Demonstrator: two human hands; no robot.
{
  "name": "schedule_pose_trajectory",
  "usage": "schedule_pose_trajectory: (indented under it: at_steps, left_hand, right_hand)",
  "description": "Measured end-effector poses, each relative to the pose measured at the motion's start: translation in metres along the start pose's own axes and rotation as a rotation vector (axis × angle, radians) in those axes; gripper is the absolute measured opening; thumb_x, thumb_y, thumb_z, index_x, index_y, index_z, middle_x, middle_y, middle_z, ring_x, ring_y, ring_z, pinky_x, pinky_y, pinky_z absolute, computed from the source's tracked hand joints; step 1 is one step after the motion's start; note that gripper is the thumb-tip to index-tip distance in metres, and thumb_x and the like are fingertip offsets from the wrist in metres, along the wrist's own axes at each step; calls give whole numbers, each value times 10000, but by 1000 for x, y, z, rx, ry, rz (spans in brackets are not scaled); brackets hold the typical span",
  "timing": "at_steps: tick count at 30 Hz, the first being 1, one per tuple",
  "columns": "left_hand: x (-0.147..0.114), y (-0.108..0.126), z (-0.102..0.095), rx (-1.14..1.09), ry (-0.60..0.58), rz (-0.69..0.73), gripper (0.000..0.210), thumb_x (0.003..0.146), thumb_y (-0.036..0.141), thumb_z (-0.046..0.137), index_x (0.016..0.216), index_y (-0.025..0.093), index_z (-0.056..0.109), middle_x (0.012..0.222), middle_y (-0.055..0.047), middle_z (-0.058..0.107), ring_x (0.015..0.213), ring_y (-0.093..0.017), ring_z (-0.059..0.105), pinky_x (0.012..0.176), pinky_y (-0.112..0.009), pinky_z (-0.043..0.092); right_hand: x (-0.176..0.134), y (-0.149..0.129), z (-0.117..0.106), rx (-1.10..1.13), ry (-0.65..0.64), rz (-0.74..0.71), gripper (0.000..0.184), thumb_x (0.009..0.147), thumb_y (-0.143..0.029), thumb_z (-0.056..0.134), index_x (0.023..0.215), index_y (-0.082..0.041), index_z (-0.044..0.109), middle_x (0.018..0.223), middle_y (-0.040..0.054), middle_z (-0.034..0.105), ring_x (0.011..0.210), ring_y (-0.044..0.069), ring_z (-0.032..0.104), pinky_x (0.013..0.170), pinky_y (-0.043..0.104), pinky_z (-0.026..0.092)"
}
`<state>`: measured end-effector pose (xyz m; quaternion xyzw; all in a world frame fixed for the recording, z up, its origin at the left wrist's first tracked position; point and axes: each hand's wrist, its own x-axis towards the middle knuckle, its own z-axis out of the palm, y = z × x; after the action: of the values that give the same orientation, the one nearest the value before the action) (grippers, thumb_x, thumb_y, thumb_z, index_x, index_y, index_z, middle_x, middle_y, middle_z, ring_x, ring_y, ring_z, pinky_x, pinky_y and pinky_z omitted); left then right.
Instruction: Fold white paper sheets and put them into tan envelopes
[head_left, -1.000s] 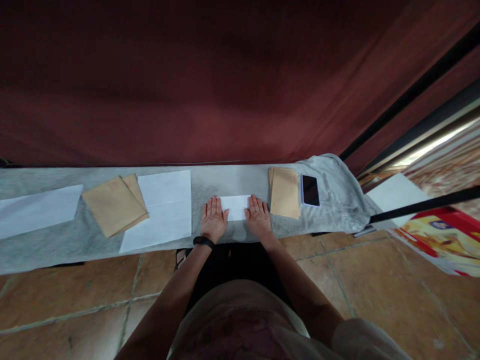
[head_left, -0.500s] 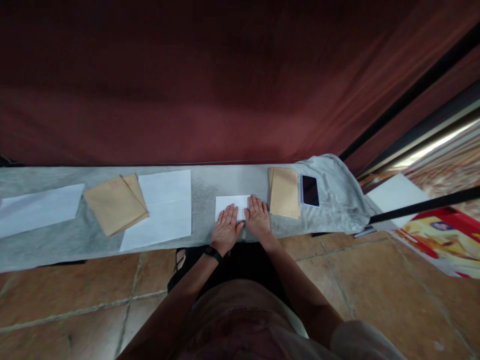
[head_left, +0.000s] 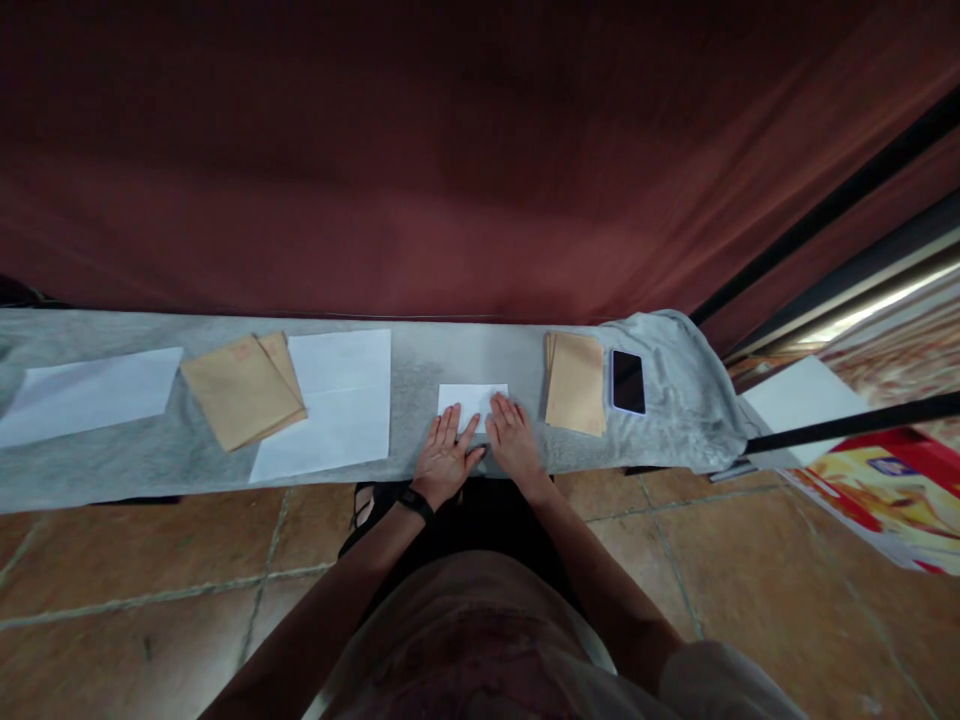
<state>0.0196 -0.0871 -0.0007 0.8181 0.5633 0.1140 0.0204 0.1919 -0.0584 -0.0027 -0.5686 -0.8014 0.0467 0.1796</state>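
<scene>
A small white sheet of paper (head_left: 474,396), seemingly folded, lies on the grey cloth (head_left: 420,400) in front of me. My left hand (head_left: 444,457) rests flat with fingers spread, their tips on the paper's lower left part. On the paper's right edge lie the fingertips of my right hand (head_left: 513,437), stretched out flat. Fingers hide the lower corners of the sheet. Right of that hand is a stack of brown envelopes (head_left: 576,384). A larger white sheet (head_left: 341,400) with a crease lies to the left.
Brown envelopes (head_left: 240,392) overlap the large sheet, and a long white paper (head_left: 94,393) lies farther left. A phone (head_left: 628,381) is at the right end. Beyond it are a black bar (head_left: 862,423) and a red and yellow box (head_left: 892,490). A dark red cloth (head_left: 420,200) hangs behind.
My left hand has slid slightly left and down on the paper, its fingers more spread. My right hand's fingers sit a little lower at the right edge. The whole view has shifted slightly.
</scene>
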Motion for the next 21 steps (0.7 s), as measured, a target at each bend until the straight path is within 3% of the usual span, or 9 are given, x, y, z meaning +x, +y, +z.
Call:
schedule_pose_trajectory:
  at_steps: [4,15,21]
  left_hand:
    - [0,-1,-1,-13,-13,17,633,993,384,488,1576,180,349,1672,-174,202,1548,-330,199,1249,-531,236]
    - [0,-2,1,-19,-16,42,631,1007,363,411,1585,129,309,1665,-172,230,1554,-305,191,1252,-530,240]
    - [16,4,0,-11,-56,77,594,1009,293,356,1566,87,337,1654,-176,269,1551,-281,215,1262,-494,227]
  right_hand:
    - [-10,-12,-2,7,-50,-86,481,1077,-298,336,1513,-132,456,1582,113,439,1473,229,405,1237,467,279]
    - [-29,2,-3,-28,-30,-60,549,1067,-372,408,1557,-128,374,1601,127,396,1485,261,383,1244,503,243]
    - [-29,2,-1,-32,-30,-49,527,1061,-324,404,1551,-130,389,1589,123,418,1484,255,387,1247,497,243]
